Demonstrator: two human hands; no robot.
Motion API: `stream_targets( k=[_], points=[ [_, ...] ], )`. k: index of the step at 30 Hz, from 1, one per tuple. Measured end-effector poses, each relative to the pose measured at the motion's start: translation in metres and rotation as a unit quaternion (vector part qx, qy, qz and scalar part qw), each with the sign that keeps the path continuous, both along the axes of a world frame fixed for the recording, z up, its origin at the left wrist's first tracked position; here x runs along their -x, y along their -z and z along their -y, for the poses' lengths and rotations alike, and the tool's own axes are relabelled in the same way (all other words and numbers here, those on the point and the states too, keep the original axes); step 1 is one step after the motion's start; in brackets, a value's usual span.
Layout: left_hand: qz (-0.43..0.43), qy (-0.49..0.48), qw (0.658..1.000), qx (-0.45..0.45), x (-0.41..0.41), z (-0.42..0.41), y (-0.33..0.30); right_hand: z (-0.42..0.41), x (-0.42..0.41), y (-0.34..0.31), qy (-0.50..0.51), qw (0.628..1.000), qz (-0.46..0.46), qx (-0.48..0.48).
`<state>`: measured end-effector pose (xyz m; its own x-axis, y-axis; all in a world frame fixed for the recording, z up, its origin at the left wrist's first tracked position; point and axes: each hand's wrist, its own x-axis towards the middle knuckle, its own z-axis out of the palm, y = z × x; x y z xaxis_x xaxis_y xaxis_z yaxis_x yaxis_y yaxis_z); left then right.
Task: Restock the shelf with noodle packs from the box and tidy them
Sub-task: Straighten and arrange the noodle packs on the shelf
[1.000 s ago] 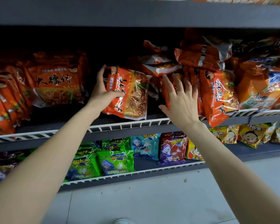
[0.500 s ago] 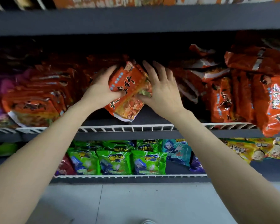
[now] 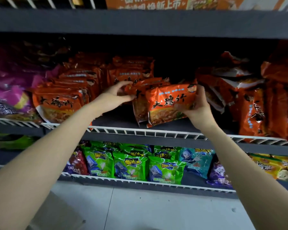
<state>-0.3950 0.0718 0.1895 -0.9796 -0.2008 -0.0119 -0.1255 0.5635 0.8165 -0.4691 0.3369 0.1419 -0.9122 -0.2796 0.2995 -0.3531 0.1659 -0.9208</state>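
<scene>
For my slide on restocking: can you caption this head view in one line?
Both hands stand orange noodle packs upright on the middle shelf, left hand steadying, right hand gripping.

1. Two hands were in view: the left hand (image 3: 116, 95) and the right hand (image 3: 195, 103).
2. Two orange noodle packs stood upright between the hands: a front pack (image 3: 169, 103) and a second pack (image 3: 140, 107) just behind it on the left.
3. Three shelf levels showed: the middle shelf (image 3: 140, 120), the lower shelf (image 3: 194, 180) and the underside of the top shelf (image 3: 140, 22).
4. Orange packs lay in two other groups, a left row (image 3: 60, 102) and a right pile (image 3: 249, 105); the packs in each were too overlapped to count.
5. At least four green packs (image 3: 130, 165) fronted the lower shelf, with one teal pack (image 3: 195, 161) to their right.
6. Purple bags (image 3: 5, 97) at far left were too blurred to count.
</scene>
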Motion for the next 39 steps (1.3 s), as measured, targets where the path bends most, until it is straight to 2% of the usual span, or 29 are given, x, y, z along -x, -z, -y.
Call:
stream_targets(
  k=[7,10,12,14,16,19,20,22,24,25,27,28,29,30,31,33,35,39],
  points=[
    [-0.115,-0.069,0.991,-0.010,0.018,0.006,0.006,-0.027,-0.003,0.002,0.014,1.000,0.003,-0.023],
    [-0.171,-0.127,0.967,0.142,0.015,0.032,-0.007,-0.008,-0.002,0.002,-0.001,0.999,0.006,-0.037],
    [-0.160,-0.161,0.925,0.306,0.016,0.040,-0.016,0.014,-0.002,0.002,-0.016,0.998,0.003,-0.057],
    [-0.128,-0.167,0.885,0.416,0.016,0.037,-0.024,0.037,-0.005,0.002,-0.025,0.997,-0.002,-0.073],
    [-0.125,-0.151,0.865,0.462,0.014,0.030,-0.023,0.056,-0.011,0.002,-0.028,0.997,-0.009,-0.069],
    [-0.188,-0.072,0.846,0.495,0.012,0.027,-0.009,0.074,-0.018,0.002,-0.013,0.997,-0.011,-0.074],
    [-0.197,-0.041,0.847,0.492,0.013,0.027,-0.007,0.077,-0.020,0.002,-0.004,0.997,-0.014,-0.075],
    [-0.175,0.003,0.893,0.416,0.020,0.033,-0.003,0.084,-0.022,0.002,0.016,0.997,-0.016,-0.071],
    [-0.132,0.016,0.953,0.271,0.026,0.043,-0.002,0.092,-0.025,0.001,0.034,0.997,-0.017,-0.067],
    [-0.141,0.007,0.971,0.191,0.026,0.046,-0.005,0.097,-0.027,0.001,0.039,0.997,-0.017,-0.068],
    [-0.195,-0.014,0.978,0.077,0.017,0.051,-0.014,0.109,-0.029,0.000,0.043,0.997,-0.013,-0.066],
    [-0.209,-0.014,0.976,0.066,0.011,0.052,-0.020,0.116,-0.030,0.000,0.044,0.997,-0.009,-0.067],
    [-0.193,-0.010,0.976,0.098,0.004,0.052,-0.026,0.123,-0.032,-0.001,0.045,0.996,-0.003,-0.071],
    [-0.144,-0.004,0.972,0.187,-0.003,0.049,-0.030,0.131,-0.034,-0.001,0.047,0.996,0.002,-0.077],
    [-0.079,0.002,0.949,0.306,-0.009,0.047,-0.031,0.137,-0.035,-0.002,0.050,0.995,0.000,-0.083],
    [-0.016,0.024,0.870,0.492,-0.018,0.038,-0.025,0.147,-0.036,-0.002,0.050,0.993,-0.007,-0.104],
    [-0.021,0.028,0.824,0.566,-0.016,0.038,-0.012,0.151,-0.034,-0.001,0.051,0.990,-0.003,-0.129],
    [-0.024,-0.008,0.791,0.612,-0.003,0.034,0.000,0.147,-0.023,-0.005,0.028,0.995,0.017,-0.094]
  ],
)
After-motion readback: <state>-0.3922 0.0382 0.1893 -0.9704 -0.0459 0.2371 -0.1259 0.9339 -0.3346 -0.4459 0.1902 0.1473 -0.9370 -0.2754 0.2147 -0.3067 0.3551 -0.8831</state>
